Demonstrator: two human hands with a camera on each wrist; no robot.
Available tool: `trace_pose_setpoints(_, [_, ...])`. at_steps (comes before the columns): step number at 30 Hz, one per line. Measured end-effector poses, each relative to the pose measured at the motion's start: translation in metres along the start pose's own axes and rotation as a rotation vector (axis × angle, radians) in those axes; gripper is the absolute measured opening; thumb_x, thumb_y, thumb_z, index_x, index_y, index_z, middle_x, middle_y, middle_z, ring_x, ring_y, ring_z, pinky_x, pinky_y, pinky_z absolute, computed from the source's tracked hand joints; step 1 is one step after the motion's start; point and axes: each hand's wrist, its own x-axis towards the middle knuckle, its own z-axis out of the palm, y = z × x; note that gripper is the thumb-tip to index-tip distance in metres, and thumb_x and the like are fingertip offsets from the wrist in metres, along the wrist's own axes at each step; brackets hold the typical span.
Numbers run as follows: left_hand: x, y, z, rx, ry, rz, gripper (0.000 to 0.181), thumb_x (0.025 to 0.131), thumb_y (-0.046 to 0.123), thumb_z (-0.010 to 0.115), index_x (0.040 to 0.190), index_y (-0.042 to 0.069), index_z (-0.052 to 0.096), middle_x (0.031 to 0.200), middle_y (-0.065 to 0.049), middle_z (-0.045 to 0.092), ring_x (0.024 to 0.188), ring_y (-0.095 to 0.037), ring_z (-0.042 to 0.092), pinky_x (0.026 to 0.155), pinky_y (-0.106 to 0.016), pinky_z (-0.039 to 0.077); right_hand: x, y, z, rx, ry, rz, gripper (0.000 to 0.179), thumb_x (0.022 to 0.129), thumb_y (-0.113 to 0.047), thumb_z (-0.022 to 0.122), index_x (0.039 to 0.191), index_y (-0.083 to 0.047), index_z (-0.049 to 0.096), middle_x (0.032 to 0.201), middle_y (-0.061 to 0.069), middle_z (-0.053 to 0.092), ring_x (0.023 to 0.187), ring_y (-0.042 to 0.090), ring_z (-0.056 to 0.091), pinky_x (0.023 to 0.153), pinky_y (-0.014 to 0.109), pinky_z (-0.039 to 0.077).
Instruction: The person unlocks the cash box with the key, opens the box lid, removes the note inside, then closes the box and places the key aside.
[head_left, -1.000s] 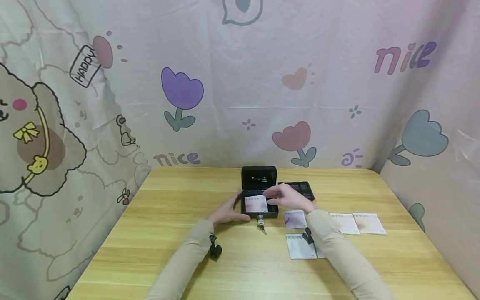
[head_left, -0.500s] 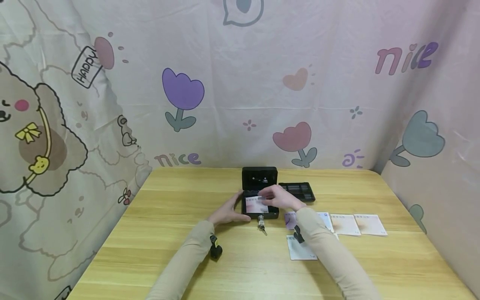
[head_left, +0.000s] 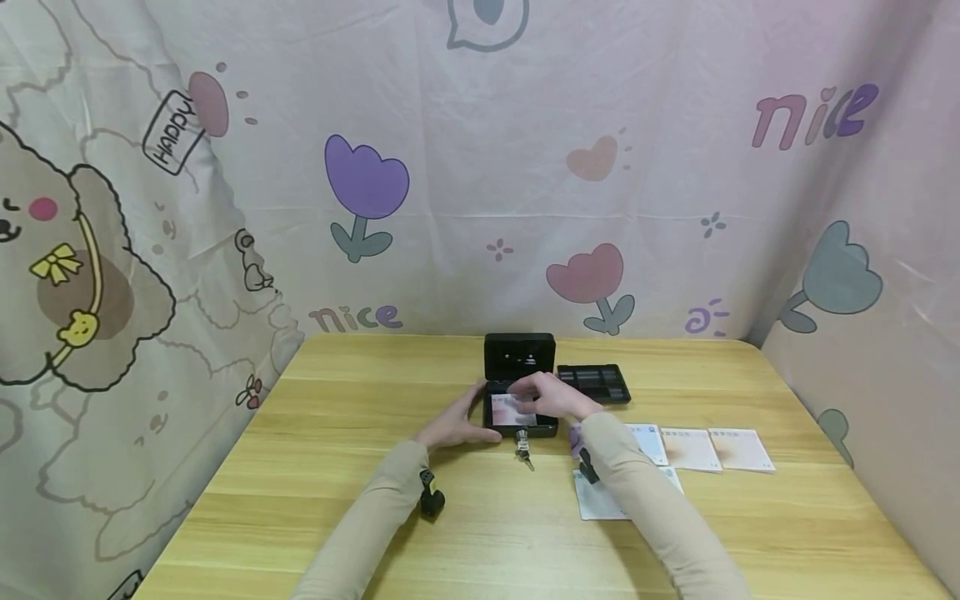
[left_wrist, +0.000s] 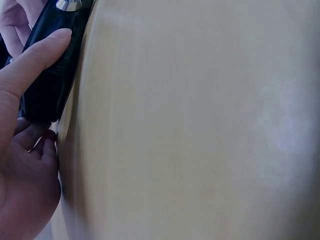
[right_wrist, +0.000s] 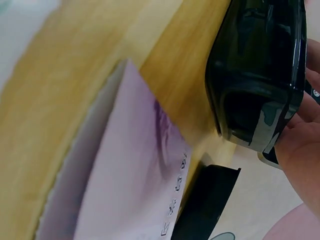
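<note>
A small black cash box (head_left: 519,354) stands with its lid raised near the back of the table, keys (head_left: 525,452) hanging from its front lock. Inside lies a pinkish square notepad (head_left: 503,414). My left hand (head_left: 454,422) grips the box's left side; its thumb (left_wrist: 42,55) presses on the front wall in the left wrist view. My right hand (head_left: 550,396) is over the pad with fingers bent down to it; their tips are partly hidden. The right wrist view shows this hand (right_wrist: 307,145) at the edge of the box (right_wrist: 255,65).
A black compartment tray (head_left: 603,384) lies right of the box. Several square notepads lie at the right, among them a purple one (right_wrist: 135,165), two pinkish ones (head_left: 692,448) (head_left: 741,448) and a pale one (head_left: 596,500). The right forearm covers some. A printed curtain (head_left: 465,167) hangs behind.
My right hand has moved left, from the right edge of the notepad in the box to above it. The pad and my left hand have stayed in place.
</note>
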Motion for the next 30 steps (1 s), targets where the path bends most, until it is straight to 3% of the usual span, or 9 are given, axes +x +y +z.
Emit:
trace_pose_setpoints(8, [0.0004,-0.0003,-0.0002,-0.006,-0.001,0.013,0.110,0.077,0.025,0.088,0.161,0.006,0.019,0.168,-0.018,0.022,0.155,-0.035,0.022,0.128,-0.053,0.020,0.0032,-0.0043,0.0005,-0.019,-0.014,0.019,0.038,0.092,-0.002,0.067,0.129,0.004,0.064,0.129,0.020,0.069,0.115,0.032,0.069,0.098,0.043,0.059])
trace_pose_setpoints(18, [0.0001,-0.0001,-0.0003,-0.006,-0.003,0.018,0.110,0.077,0.027,0.088,0.161,0.012,0.019,0.168,-0.017,0.023,0.155,-0.036,0.022,0.128,-0.056,0.020,0.0062,-0.0058,0.0023,-0.025,-0.019,0.010,0.036,0.092,-0.003,0.067,0.127,0.004,0.066,0.125,0.018,0.070,0.113,0.030,0.069,0.098,0.044,0.059])
trace_pose_setpoints(30, [0.0009,-0.0029,-0.0019,0.020,-0.012,0.020,0.112,0.078,0.031,0.088,0.162,0.012,0.017,0.168,-0.016,0.021,0.155,-0.036,0.022,0.127,-0.056,0.021,0.0081,-0.0093,0.0061,-0.042,-0.025,-0.055,0.037,0.092,-0.001,0.066,0.129,0.003,0.064,0.130,0.019,0.068,0.120,0.034,0.066,0.104,0.049,0.055])
